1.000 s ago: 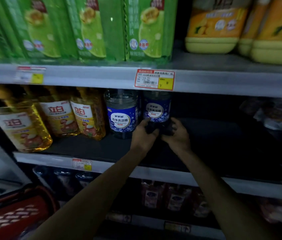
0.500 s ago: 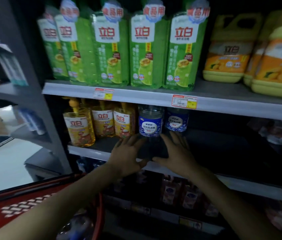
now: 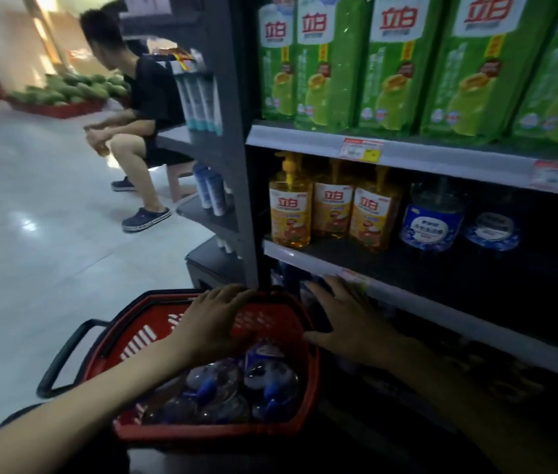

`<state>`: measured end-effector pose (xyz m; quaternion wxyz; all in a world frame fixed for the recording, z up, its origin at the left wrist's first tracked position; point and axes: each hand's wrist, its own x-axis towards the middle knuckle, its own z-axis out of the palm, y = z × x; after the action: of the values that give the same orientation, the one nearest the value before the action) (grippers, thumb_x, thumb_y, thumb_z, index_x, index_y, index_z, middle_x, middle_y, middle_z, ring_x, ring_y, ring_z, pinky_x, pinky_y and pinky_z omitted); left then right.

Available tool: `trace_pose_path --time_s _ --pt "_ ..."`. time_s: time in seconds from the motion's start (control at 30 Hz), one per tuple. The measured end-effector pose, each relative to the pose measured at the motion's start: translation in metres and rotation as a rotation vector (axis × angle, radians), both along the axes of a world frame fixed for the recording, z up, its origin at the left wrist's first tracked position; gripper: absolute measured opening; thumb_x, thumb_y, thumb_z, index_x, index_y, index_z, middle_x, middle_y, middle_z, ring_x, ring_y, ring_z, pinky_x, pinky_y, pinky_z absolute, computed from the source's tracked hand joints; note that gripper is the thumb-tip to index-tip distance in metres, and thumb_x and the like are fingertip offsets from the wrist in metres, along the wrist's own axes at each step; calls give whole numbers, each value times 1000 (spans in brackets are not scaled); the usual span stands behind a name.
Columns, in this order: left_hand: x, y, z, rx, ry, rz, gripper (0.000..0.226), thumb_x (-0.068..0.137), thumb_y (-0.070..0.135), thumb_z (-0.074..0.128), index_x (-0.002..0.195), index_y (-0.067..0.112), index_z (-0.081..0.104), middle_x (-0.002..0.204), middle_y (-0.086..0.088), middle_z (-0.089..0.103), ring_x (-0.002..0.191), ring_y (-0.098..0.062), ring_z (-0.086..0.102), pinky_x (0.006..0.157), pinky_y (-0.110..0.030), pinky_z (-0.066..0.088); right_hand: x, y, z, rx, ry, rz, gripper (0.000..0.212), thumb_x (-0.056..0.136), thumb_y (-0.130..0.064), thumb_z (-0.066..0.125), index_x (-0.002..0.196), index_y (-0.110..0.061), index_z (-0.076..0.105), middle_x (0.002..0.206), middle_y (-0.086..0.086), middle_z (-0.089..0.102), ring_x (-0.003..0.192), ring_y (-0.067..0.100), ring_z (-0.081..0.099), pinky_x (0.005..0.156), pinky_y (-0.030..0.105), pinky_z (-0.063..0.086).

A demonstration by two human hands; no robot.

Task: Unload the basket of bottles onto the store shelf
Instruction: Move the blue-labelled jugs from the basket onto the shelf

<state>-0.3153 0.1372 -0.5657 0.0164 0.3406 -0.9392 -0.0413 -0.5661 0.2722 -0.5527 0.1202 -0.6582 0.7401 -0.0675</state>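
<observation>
The left hand (image 3: pixel 212 323), fingers spread and empty, hovers over the red basket (image 3: pixel 209 431); the right hand (image 3: pixel 346 323), likewise spread and empty, hangs beside the basket's right rim. The bottles (image 3: pixel 270 381) lie inside the basket, below the left hand.

Both forearms reach forward toward the basket (image 3: pixel 222 431). Left hand (image 3: pixel 214 323) hangs over its far wall, palm down, fingers straight. Right hand (image 3: pixel 349 325) just off its right rim, fingers spread, gripping nothing.

I'm seeing bright glare off the floor (image 3: pixel 27 220) at left, the shelves (image 3: pixel 458 268) at right sunk in dim shadow, edges bowed and softly blurred.
</observation>
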Motion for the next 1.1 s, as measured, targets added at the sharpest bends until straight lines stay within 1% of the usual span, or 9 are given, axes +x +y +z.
trace_pose_path --time_s 0.07,0.2,0.37,0.5,0.57,0.67,0.87,1.0,1.1 --pt "20 -4 -23 22 -18 33 92 78 74 44 159 32 36 161 -4 42 146 -30 43 116 -45 38 22 -9 -17 62 5 82 100 89 -64 63 164 -31 5 171 5 1 158 32 2 126 52 12" --pt "43 -11 -70 33 -93 55 86 83 68 55 157 28 40 159 -8 46 141 -32 49 111 -45 44 53 -20 -49 169 28 211 93 93 -55 62 164 -26 10 170 10 8 157 29 10 128 39 14" --pt "62 -18 -106 83 -183 80 89 82 78 41 157 32 37 156 -5 46 140 -30 49 108 -45 44 77 -42 -92 239 56 292 82 93 -52 62 159 -20 26 156 8 33 144 30 35 118 37 31" --pt "69 -22 -122 202 -261 176 94 76 88 33 152 34 40 147 -4 49 132 -30 52 97 -48 53 95 -58 -111 293 97 358 77 95 -52 59 157 -19 29 160 12 31 146 31 33 118 39 32" --pt "69 -23 -127 286 -279 231 86 78 84 46 146 30 45 141 -6 51 124 -32 57 93 -50 55 104 -66 -116 325 122 374 73 96 -52 58 156 -19 33 155 14 38 143 33 36 115 40 34" --pt "59 -21 -131 353 -247 295 75 85 63 67 144 22 44 138 -10 53 117 -35 62 88 -46 54 116 -77 -120 393 155 368 59 95 -48 59 145 -19 45 145 15 47 137 34 42 109 39 37" --pt "42 -24 -133 379 -316 364 84 86 61 71 149 16 38 141 -18 47 123 -41 57 92 -48 51 127 -104 -148 465 199 349 56 88 -46 61 137 -20 50 145 17 47 134 36 46 111 45 40" --pt "36 -27 -141 355 -341 406 88 84 62 73 149 13 40 139 -21 51 124 -41 56 96 -46 51 123 -116 -169 457 225 340 67 85 -48 59 143 -19 44 147 18 43 136 37 43 113 49 39" --pt "29 -25 -144 295 -372 407 81 89 58 70 147 8 41 139 -21 55 126 -39 55 92 -41 47 119 -115 -174 427 215 322 65 86 -47 57 143 -20 44 147 18 42 137 38 41 113 49 39"
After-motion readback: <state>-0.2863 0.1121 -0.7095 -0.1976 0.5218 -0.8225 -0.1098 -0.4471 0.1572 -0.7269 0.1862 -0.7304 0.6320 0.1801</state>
